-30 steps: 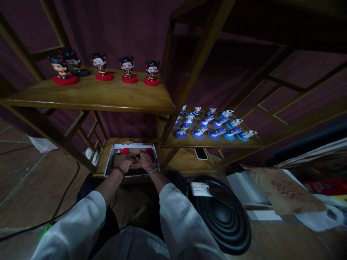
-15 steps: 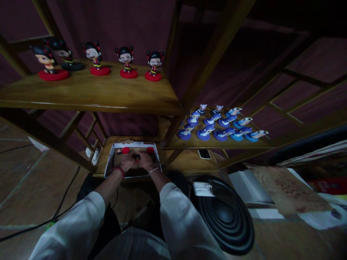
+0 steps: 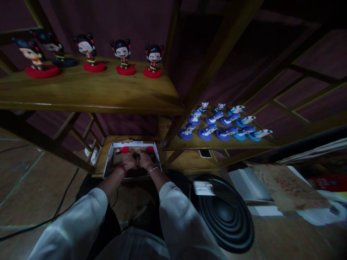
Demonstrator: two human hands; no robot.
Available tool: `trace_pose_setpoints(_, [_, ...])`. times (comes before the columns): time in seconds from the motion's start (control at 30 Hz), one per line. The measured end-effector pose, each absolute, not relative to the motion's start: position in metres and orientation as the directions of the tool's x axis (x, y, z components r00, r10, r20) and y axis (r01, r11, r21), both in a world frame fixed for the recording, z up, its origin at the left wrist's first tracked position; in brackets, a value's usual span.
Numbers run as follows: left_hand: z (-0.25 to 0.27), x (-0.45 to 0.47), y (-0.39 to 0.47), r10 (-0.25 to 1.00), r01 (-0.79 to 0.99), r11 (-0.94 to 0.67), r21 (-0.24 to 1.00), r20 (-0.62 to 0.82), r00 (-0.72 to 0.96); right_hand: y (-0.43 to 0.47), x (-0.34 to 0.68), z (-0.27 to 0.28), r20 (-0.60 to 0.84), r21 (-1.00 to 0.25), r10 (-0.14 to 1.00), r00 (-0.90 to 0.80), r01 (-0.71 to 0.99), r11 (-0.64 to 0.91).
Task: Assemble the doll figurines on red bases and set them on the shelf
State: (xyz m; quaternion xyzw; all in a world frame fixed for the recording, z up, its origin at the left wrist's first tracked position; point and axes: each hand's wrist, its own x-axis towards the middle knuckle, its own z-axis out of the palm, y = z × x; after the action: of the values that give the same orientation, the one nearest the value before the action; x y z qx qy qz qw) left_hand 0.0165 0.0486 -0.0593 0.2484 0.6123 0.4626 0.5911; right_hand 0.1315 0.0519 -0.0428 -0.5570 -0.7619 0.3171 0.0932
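Over a shallow white box (image 3: 110,156) on the low shelf, my left hand (image 3: 128,161) and my right hand (image 3: 145,160) meet with fingers bent inward. Between them is a small dark-haired figurine (image 3: 137,156) with some red on it, which both hands grip; the fingers hide most of it. A red round base (image 3: 125,150) lies in the box beyond my left hand, beside another small figurine (image 3: 118,150). Past my right hand is a second red piece (image 3: 150,149). My forearms cover the near part of the box.
Several black-haired figurines on round bases (image 3: 124,59) stand on the upper wooden shelf (image 3: 108,90). Purple and blue figurines (image 3: 208,131) crowd the right shelf. A phone (image 3: 205,154) lies below them. A ridged black stool (image 3: 225,220) stands at right, with a white item (image 3: 203,188) on it.
My view has shifted slightly, so the upper figurines appear larger and further left. Both hands stay together over the box, still around the small figurine.
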Motion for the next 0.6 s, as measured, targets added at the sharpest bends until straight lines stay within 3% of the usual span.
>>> trace_pose_setpoints(0.13, [-0.06,0.014,0.05,0.868,0.129,0.48,0.868,-0.449,-0.209,0.054,0.132,-0.046,-0.215,-0.611,0.905,-0.368,0.773,0.169])
trace_pose_setpoints(0.3, [-0.056,0.011,0.052,0.902,0.473,0.421,0.774,-0.414,-0.125,0.056,0.132,-0.054,-0.213,-0.61,0.899,-0.382,0.771,0.183])
trace_pose_setpoints(0.6, [-0.052,0.013,0.052,0.911,0.74,0.31,0.597,-0.41,-0.051,0.052,0.131,-0.048,-0.237,-0.563,0.902,-0.362,0.807,0.176])
